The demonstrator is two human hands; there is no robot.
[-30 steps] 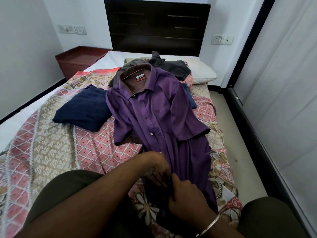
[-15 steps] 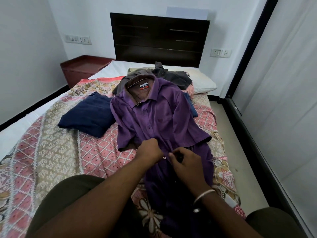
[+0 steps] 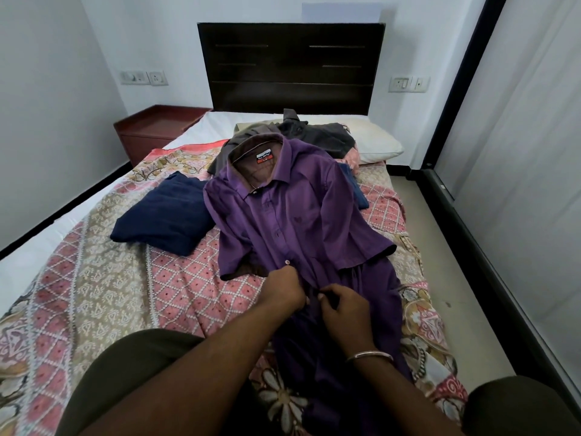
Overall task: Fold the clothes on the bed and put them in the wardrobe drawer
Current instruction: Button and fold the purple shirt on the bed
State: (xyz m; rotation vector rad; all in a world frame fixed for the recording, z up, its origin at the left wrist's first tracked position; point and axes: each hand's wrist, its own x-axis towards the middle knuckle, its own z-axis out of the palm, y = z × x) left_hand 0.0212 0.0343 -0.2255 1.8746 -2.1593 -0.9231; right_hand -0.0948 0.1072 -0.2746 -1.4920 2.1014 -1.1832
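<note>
- Patterned bedspread (image 3: 132, 284) covers the bed, with a dark headboard (image 3: 290, 67) at the far end and a pale pillow (image 3: 374, 143) beneath it.
- A purple shirt (image 3: 301, 221) lies face up down the middle, collar far, hem near.
- The left hand (image 3: 283, 287) and right hand (image 3: 344, 306) meet at the shirt's button placket, each pinching an edge of the cloth.
- By my reading they are doing up a button; a white one (image 3: 286, 262) shows just beyond the left hand.
- To do it well, line up the two edges flat, keep the cloth taut, then smooth the front.
- A folded navy garment (image 3: 163, 218) sits to the left; grey clothes (image 3: 317, 133) lie far, near the pillow.
</note>
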